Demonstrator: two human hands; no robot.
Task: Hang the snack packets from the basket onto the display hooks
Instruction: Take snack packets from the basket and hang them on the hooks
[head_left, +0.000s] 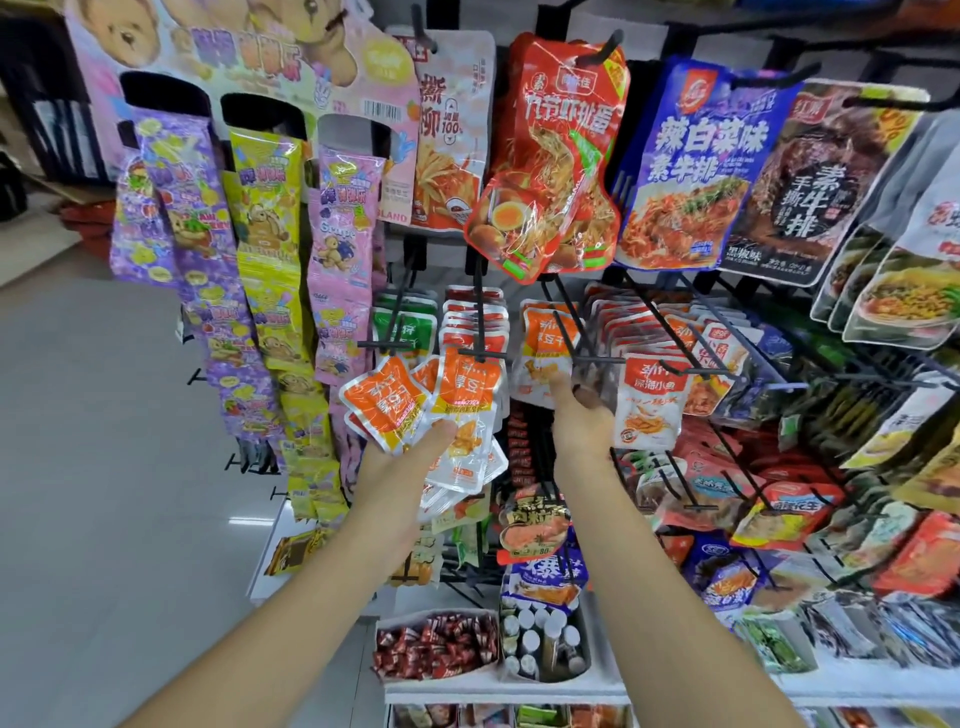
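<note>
Crowded snack rack; orange packets in left hand; right hand at hook, grip unclear

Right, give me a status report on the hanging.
Left hand gripping a fan of orange packets. Right hand up at the packet on the hook, grip unclear. White fish packet hangs close beside.
</note>
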